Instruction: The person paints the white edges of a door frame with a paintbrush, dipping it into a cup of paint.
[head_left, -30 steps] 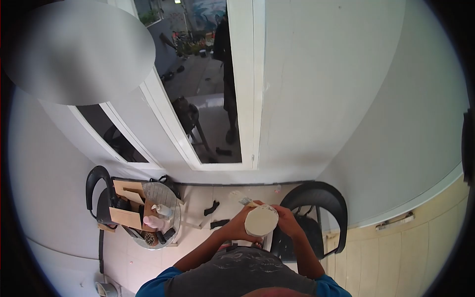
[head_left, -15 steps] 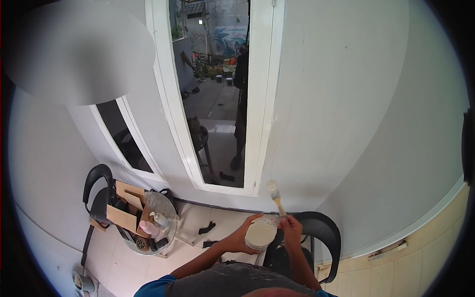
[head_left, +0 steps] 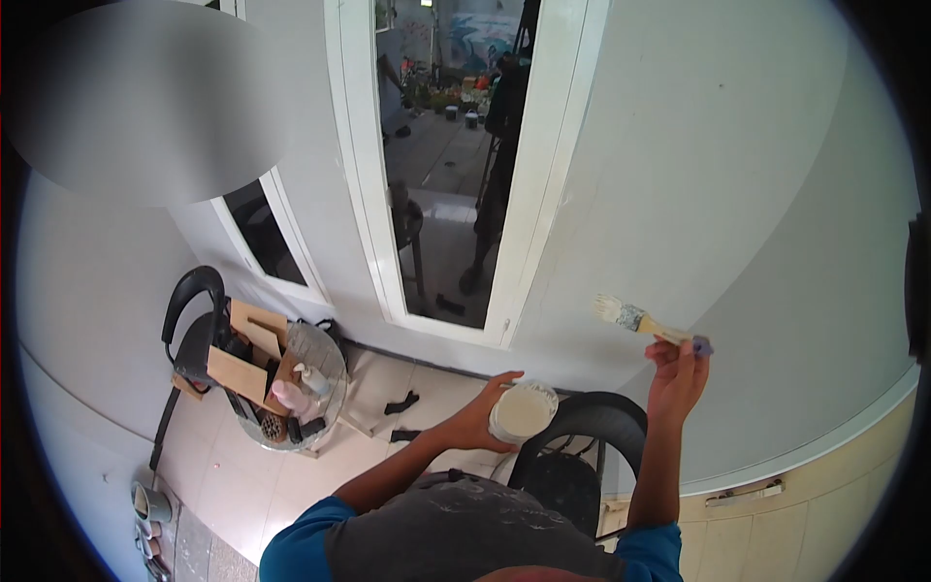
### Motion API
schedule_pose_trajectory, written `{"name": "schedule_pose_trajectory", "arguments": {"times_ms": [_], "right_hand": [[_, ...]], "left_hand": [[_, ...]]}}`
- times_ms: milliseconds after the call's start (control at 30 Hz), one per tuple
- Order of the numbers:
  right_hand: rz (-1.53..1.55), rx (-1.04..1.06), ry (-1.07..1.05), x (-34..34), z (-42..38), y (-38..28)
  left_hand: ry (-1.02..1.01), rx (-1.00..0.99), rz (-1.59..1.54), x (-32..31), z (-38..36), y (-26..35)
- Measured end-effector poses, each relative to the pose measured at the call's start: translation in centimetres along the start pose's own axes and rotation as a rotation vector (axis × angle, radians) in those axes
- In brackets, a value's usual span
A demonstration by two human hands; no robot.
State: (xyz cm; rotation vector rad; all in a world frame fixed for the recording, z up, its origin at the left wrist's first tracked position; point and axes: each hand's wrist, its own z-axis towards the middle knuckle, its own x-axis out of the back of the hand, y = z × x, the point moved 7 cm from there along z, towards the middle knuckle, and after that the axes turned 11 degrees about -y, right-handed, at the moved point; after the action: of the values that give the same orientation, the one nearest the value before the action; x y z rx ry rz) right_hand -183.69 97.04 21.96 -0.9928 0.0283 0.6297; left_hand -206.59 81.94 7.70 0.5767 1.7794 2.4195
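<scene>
Your right hand (head_left: 676, 376) is closed on the handle of the paintbrush (head_left: 640, 322), raised with its bristles near the grey wall (head_left: 737, 175) but not yet on it, while your left hand (head_left: 488, 410) grips the open paint tub (head_left: 522, 411) held low in front of you above the black chair (head_left: 582, 436). Lay the bristles flat and draw steady, overlapping strokes, keeping clear of the white window frame (head_left: 543, 213). Hold the tub level so nothing spills onto the chair.

Black chair (head_left: 582, 456), round table (head_left: 325, 388) with cardboard box (head_left: 242, 364), white-framed window (head_left: 456, 165)
</scene>
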Motion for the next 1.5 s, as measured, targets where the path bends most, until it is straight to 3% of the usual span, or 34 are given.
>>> {"name": "schedule_pose_trajectory", "arguments": {"times_ms": [100, 167, 233, 367, 633, 700, 733, 833, 900, 1067, 1167, 1233, 1500], "right_hand": [[0.016, 0.021, -0.014, -1.0, 1.5, -0.9], [0.011, 0.014, -0.143, -3.4, 2.2, -2.2], [0.005, -0.033, -0.199, -4.2, 2.5, -2.1], [-0.052, -0.152, -0.363, -7.3, 2.5, -2.0], [-0.208, -0.145, -0.589, -12.1, 2.7, -4.6], [-0.108, -0.156, -0.788, -13.7, 2.2, -5.0], [-0.112, -0.171, -0.775, -14.0, 1.8, -5.0], [-0.190, -0.239, -0.859, -15.3, 0.8, -3.9], [-0.573, -0.019, -1.100, -16.6, -0.1, -3.2], [-0.659, 0.010, -1.155, -17.6, -1.3, -1.0], [-0.793, -0.093, -1.159, -17.5, -1.9, -0.1], [-0.889, 0.049, -1.169, -17.9, -2.2, -0.6], [-0.937, 0.053, -1.195, -17.7, -2.9, 0.5]], "left_hand": [[0.042, -0.006, -0.009, 0.2, 0.1, -0.3], [0.070, -0.005, -0.023, 0.5, 0.0, 0.1], [0.064, 0.027, 0.199, 0.6, 0.1, 1.1], [0.190, -0.032, -0.014, 1.2, -0.5, 1.8], [0.337, 0.001, 0.257, 2.5, -0.9, 2.6], [0.377, 0.010, 0.299, 2.8, -1.2, 3.5], [0.379, -0.007, 0.379, 2.9, -1.2, 4.4], [0.403, 0.008, 0.404, 3.0, -1.6, 4.8], [0.402, 0.016, 0.401, 3.1, -1.7, 4.7], [0.424, 0.021, 0.417, 3.0, -1.6, 4.9], [0.420, 0.006, 0.388, 2.9, -1.4, 5.1], [0.411, 0.013, 0.376, 2.9, -1.3, 4.9], [0.402, 0.029, 0.380, 2.9, -1.1, 4.6]]}}
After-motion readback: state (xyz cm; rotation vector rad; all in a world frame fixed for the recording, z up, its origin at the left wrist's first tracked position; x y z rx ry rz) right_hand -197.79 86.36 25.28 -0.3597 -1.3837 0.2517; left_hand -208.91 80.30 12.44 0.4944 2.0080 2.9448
